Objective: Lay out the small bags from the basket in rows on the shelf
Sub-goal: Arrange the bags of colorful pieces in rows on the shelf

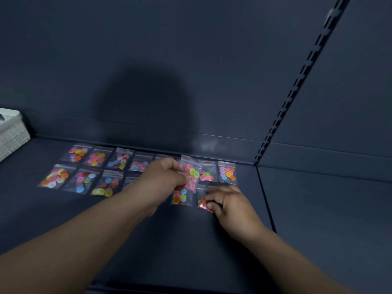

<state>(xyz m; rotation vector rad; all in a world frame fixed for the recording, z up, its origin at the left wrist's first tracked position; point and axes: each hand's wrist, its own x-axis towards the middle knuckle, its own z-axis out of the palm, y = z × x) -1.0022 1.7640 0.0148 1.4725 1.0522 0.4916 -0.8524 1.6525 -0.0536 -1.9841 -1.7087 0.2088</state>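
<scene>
- On the dark shelf (63, 219), two rows of small button bags already lie side by side: the back row (97, 159) runs along the rear lip, and the front row (83, 181) lies just at its six o'clock side.
- My left hand (163, 177) has its fingers curled and pinches a bag of pink buttons (192, 172), which it holds tilted above the rows, not laid down.
- My right hand (229, 202) is at four o'clock from the left one. Its fingers are bent over a bag of orange buttons (203, 204) at the right end of the front row, and the thumb presses on the bag's near corner.
- Between my hands lies a bag of yellow and green buttons (180, 197), flat on the shelf.
- I judge the work well advanced: both rows nearly reach the slotted upright (297, 81), and the pink bag has yet to find its place.
- The white woven basket (12, 134) sits at nine o'clock and is cut by the edge, so I cannot tell how many bags remain inside.
- My left hand and forearm cover the middle of both rows, so I cannot say if there are gaps. The picture is also a little blurred.
</scene>
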